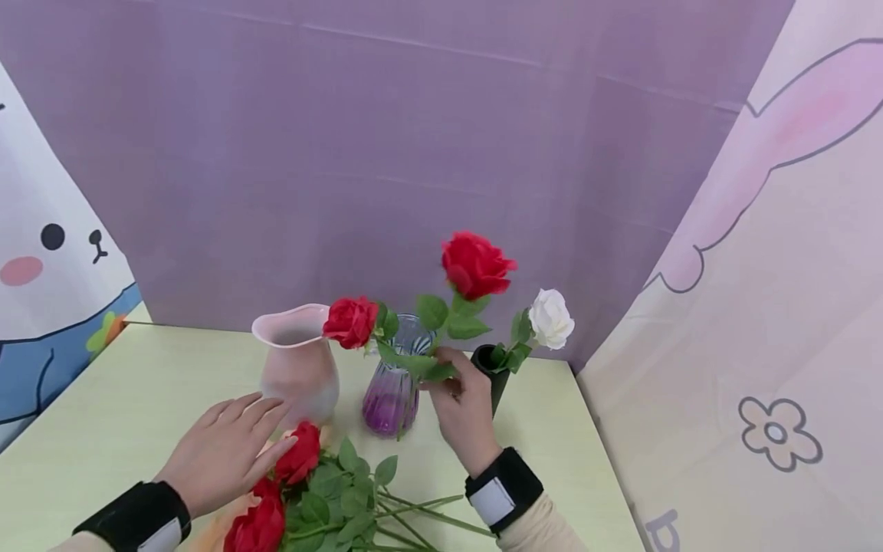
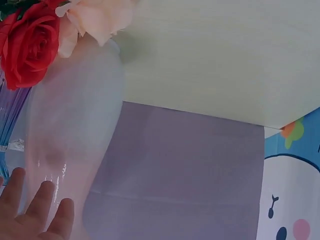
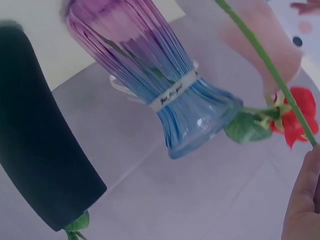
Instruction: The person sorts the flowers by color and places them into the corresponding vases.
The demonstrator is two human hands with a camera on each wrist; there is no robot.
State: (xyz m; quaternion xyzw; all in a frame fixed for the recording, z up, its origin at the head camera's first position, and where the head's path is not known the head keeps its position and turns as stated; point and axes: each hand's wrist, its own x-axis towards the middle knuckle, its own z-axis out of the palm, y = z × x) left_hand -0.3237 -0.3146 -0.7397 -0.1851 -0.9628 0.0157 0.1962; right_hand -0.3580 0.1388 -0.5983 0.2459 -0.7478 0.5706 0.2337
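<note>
Right hand (image 1: 469, 412) pinches a red rose (image 1: 478, 265); left hand (image 1: 224, 452), fingers straight, seems empty

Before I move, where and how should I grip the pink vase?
Take the pink vase by its neck, probably from its left with the left hand: the neck narrows below the flared rim, red roses lie in front, and the glass vase stands to its right.

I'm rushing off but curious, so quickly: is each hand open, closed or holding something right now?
Left hand: open, holding nothing.
Right hand: closed, holding the highest red rose by its stem.
</note>
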